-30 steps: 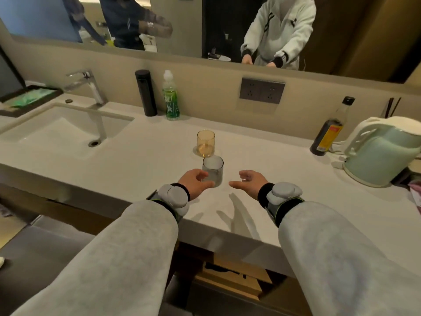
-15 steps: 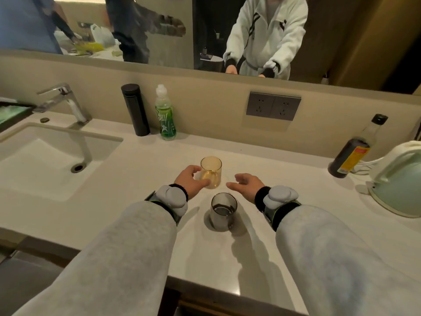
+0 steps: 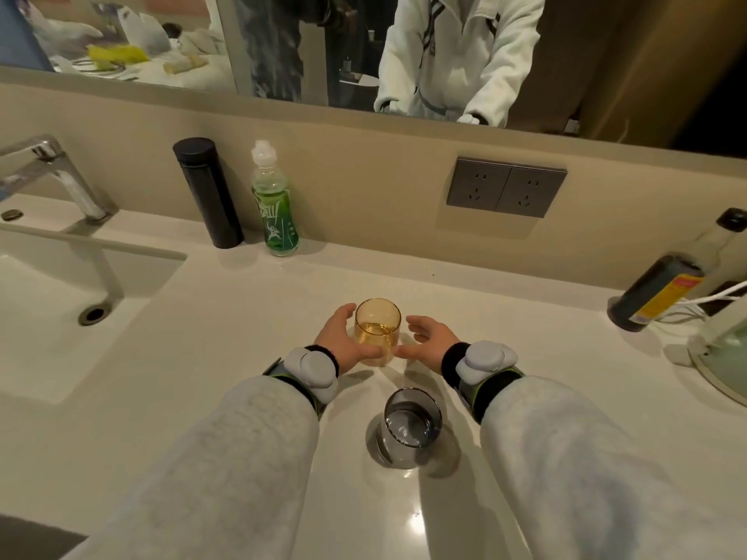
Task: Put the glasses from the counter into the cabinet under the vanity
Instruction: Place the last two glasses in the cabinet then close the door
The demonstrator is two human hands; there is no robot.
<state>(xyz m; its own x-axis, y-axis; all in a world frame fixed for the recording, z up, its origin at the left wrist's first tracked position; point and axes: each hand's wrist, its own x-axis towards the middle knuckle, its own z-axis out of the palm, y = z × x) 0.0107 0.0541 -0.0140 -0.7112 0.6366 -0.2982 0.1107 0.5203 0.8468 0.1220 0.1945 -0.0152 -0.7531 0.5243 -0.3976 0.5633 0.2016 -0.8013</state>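
Observation:
An amber glass (image 3: 378, 329) stands upright on the white counter (image 3: 242, 309), in the middle of the view. My left hand (image 3: 343, 341) wraps around its left side, thumb across the lower front. My right hand (image 3: 426, 341) hovers just right of the amber glass with fingers spread, holding nothing; whether its fingertips touch the glass is unclear. A smoky grey glass (image 3: 410, 428) stands nearer to me, between my forearms, untouched. The cabinet under the vanity is out of view.
A black flask (image 3: 208, 192) and a green bottle (image 3: 275, 204) stand at the back wall. The sink (image 3: 60, 317) and tap (image 3: 60, 175) lie left. A dark sauce bottle (image 3: 663, 284) and a pale kettle (image 3: 723, 349) sit at right.
Both hands left the grey glass and reached forward to the amber glass. My left hand has closed on it. The view has tilted down and moved closer to the counter.

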